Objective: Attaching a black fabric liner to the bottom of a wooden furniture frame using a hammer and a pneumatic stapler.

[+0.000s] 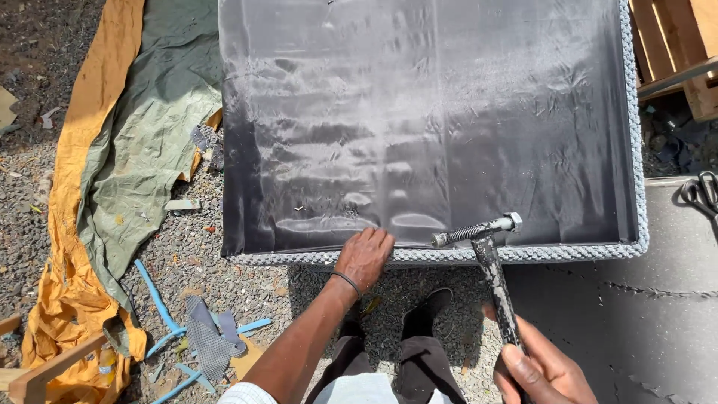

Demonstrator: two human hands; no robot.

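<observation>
A large panel covered in shiny black fabric [426, 120] fills the upper middle, with grey woven upholstery showing along its near and right edge [523, 254]. My left hand [364, 256] presses with curled fingers on the black fabric at the near edge. My right hand [542, 370] grips the handle of a makeshift hammer [490, 254], whose head is a threaded bolt lying across the panel's near edge, just right of my left hand.
Gravel ground [187, 262] lies below. A yellow and green tarp [120, 164] spreads at left, with blue straps and fabric scraps [202, 337]. Scissors [701, 193] rest on dark material at right. Wooden pallet [673, 45] at top right. My shoes [426, 310] stand below the panel.
</observation>
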